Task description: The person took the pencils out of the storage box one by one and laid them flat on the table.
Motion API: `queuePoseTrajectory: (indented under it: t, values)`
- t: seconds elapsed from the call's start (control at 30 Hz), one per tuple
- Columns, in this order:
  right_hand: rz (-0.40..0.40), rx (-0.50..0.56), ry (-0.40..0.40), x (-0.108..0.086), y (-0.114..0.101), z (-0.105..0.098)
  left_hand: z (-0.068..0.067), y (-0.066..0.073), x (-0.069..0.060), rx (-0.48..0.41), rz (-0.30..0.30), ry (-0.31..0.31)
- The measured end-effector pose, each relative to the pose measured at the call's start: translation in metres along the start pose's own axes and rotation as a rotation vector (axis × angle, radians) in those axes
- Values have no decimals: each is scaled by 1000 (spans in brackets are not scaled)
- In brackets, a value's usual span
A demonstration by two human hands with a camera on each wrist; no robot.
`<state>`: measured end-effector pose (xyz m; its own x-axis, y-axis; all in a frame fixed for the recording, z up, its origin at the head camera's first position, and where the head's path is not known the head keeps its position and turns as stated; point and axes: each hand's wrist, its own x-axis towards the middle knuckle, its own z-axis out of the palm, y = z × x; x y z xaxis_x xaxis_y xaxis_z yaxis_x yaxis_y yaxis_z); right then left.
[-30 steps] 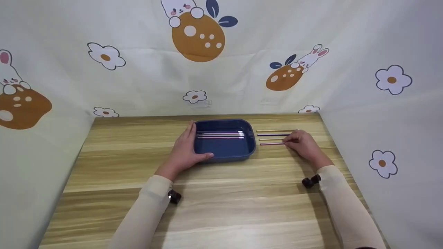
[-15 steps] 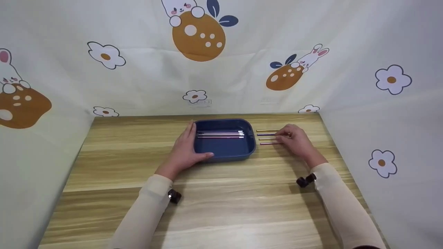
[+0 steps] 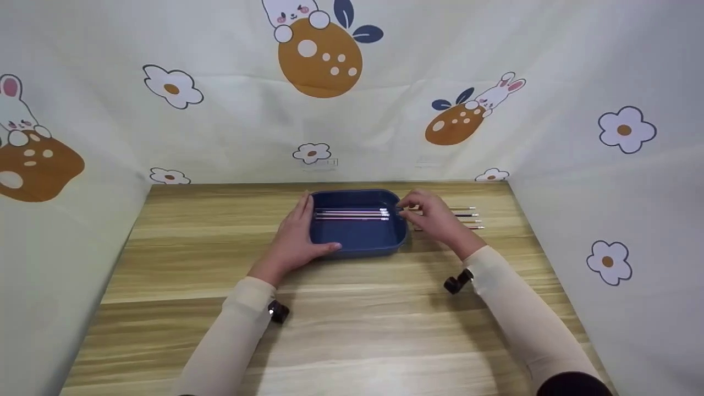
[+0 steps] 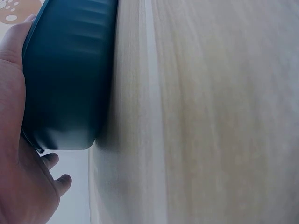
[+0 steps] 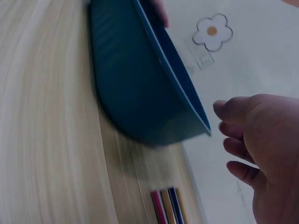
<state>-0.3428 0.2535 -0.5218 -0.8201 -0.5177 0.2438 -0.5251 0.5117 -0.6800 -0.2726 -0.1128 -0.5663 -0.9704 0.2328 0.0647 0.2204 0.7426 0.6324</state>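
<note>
A dark blue plastic bin [image 3: 357, 252] stands on the table near the back wall. Several pencils [image 3: 352, 214] lie side by side in it. My left hand [image 3: 294, 234] holds the bin at its left end, thumb over the near rim and fingers along the left side. My right hand [image 3: 434, 217] is at the bin's right rim, its fingers loosely curled. In the right wrist view nothing shows between those fingers, and a small gap separates them from the rim. Under the right hand, several more pencils [image 3: 470, 221] lie parallel on the table, partly hidden by it.
The wood-grain table [image 3: 352, 324] ends at a pale fabric wall [image 3: 231, 132] printed with flowers and rabbits. More of this fabric rises at both sides. A small black camera sits on each wrist.
My right hand has moved left, from the eraser ends of the loose pencils over to the bin's right rim. The left hand has stayed on the bin, and the loose pencils lie in place.
</note>
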Motion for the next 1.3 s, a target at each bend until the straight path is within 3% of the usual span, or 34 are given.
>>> queuePoseTrajectory:
  t: [0.2,0.43,0.6,0.8,1.3]
  values:
    - [-55,-56,-63,14,-16,17,1,0,0,-8,3,-1]
    - [-64,-76,-159,33,-31,35,1,-1,1,-18,4,7]
    - [-80,-160,-217,47,-34,47,0,-2,1,-7,5,9]
    - [-45,-232,-278,55,-33,56,1,-1,1,-12,20,17]
    - [30,-291,-271,65,-30,77,1,-2,2,-30,2,6]
